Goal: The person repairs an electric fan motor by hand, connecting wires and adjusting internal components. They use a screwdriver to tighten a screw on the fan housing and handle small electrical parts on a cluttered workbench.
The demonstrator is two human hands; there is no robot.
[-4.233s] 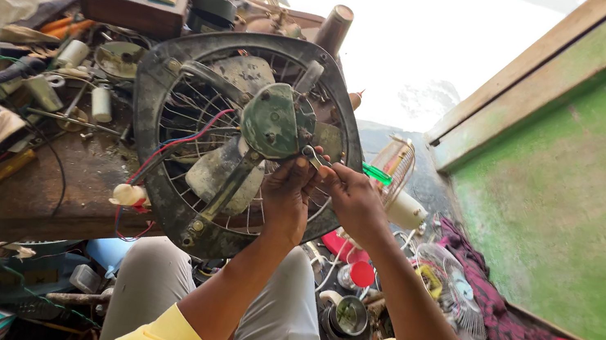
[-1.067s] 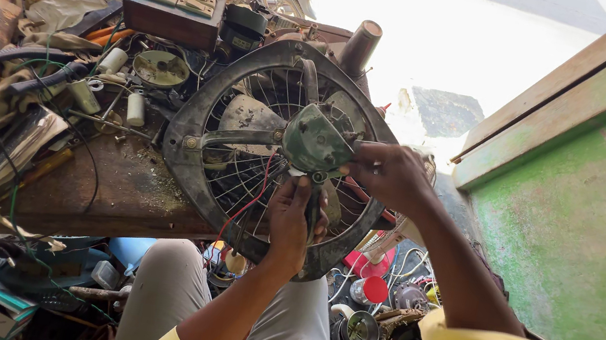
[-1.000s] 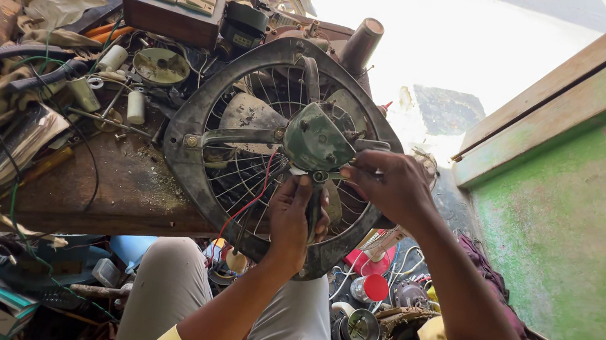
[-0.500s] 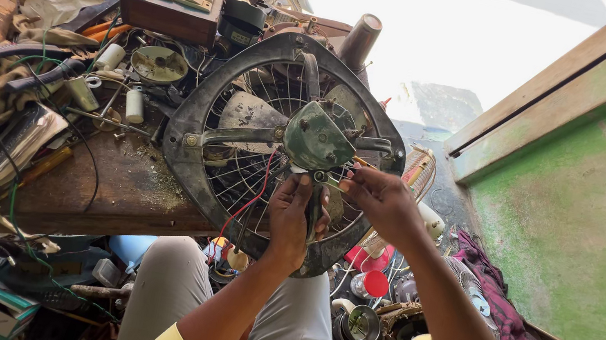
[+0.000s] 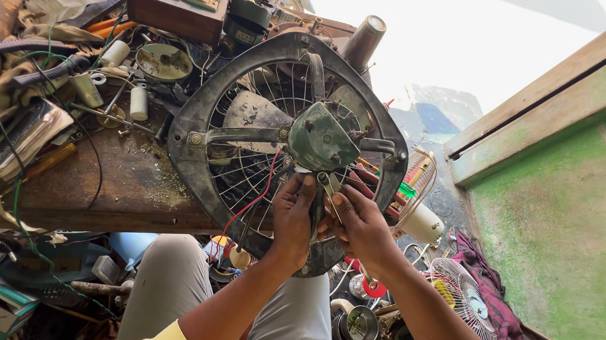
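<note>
Head view: both hands meet just below the fan motor at the frame's hub; left hand grips the lower strut, right hand pinches something small beside it.

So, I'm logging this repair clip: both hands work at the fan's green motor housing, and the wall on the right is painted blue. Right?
Not quite. In the head view both hands, left and right, do work just under the green motor housing, but the wall on the right is green, not blue.
</note>
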